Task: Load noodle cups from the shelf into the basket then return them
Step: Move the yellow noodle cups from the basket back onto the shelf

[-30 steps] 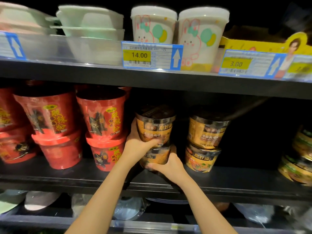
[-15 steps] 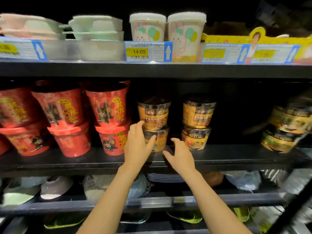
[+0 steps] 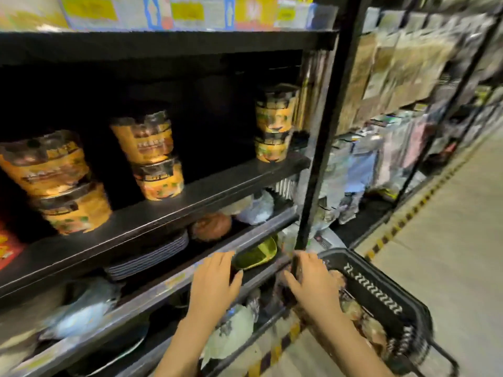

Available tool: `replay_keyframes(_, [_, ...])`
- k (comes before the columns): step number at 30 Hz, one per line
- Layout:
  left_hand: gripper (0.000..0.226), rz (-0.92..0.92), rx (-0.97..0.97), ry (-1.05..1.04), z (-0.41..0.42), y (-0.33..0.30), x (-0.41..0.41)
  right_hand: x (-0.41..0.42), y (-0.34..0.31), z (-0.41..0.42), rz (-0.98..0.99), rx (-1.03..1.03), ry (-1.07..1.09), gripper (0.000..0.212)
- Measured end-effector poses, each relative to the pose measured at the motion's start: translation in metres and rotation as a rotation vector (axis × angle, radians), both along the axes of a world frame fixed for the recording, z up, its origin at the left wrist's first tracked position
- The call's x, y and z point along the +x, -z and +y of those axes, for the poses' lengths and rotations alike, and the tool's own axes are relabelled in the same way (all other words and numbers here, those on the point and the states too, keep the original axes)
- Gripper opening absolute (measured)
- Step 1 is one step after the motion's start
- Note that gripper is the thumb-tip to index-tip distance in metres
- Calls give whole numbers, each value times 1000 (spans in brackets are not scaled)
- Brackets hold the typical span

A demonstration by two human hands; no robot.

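Head camera view, blurred by motion, is looking down a store aisle at a dark shelf [image 3: 168,213] on the left. Orange noodle cups are standing there in stacks of two: one stack [image 3: 58,180] at the far left, one [image 3: 152,156] in the middle, one [image 3: 273,126] at the right end. A black basket [image 3: 381,292] is sitting low on the right, near the person, on the pale floor [image 3: 449,240]. Brownish shapes inside it are probably more cups, though the blur is hiding detail.

Both hands are hanging between shelf and basket. The left hand [image 3: 215,281] is spreading relaxed fingers and holding nothing. The right hand [image 3: 313,281] is hovering at the basket's near rim, fingers loosely extended, apparently empty; the blur is making contact with the rim impossible to judge.

Judging by this, the returning step is under way, and the hands are reaching for another cup. The next move calls for lowering both hands into the basket, closing around one cup, and lifting it to a free spot on the shelf.
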State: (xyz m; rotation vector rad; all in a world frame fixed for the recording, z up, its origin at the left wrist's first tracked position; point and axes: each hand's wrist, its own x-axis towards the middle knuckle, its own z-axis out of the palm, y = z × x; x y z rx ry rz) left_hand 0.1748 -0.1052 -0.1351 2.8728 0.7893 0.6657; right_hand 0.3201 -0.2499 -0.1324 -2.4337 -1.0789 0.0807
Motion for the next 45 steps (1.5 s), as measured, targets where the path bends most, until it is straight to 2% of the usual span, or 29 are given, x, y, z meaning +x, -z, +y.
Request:
replay_keyframes(4, [45,107,-257,58,-44,35,54,42,32,-74,121,-34,228,40])
replay_keyframes(6, [45,94,-305,67,-62,62,79,64,50,-106,158,-72,317,45])
replay_keyframes(11, [35,254,-466,119,-94,105,146,117,87,-172,290,-181,475,51])
replay_keyframes(15, [32,333,-416,219,-115,112,191,146,107,-206,383,-236,518,48])
replay_keyframes(18, [44,391,-519,209,-125,124,215,167,119,-216,433,-264,536,44])
replay_keyframes(21, [37,457,-560,198,-125,134,242,187,132,-215,493,-278,563,45])
replay_keyframes(26, [46,544,-576,248,-103,163,311,242,158,-189,569,-304,601,42])
replay_keyframes(30, [44,607,-575,259,-78,199,380,298,195,-152,635,-312,632,44])
replay_keyframes(32, [39,585,-521,357,-66,232,411,329,219,-133,680,-325,644,45])
replay_keyframes(36, [48,854,-557,391,-48,296,470,386,280,-97,705,-341,659,47])
replay_keyframes(41, [47,899,-582,268,-29,395,515,436,382,-59,755,-383,653,49])
replay_keyframes(45, [55,915,-603,222,-21,480,532,468,466,-34,755,-394,627,56])
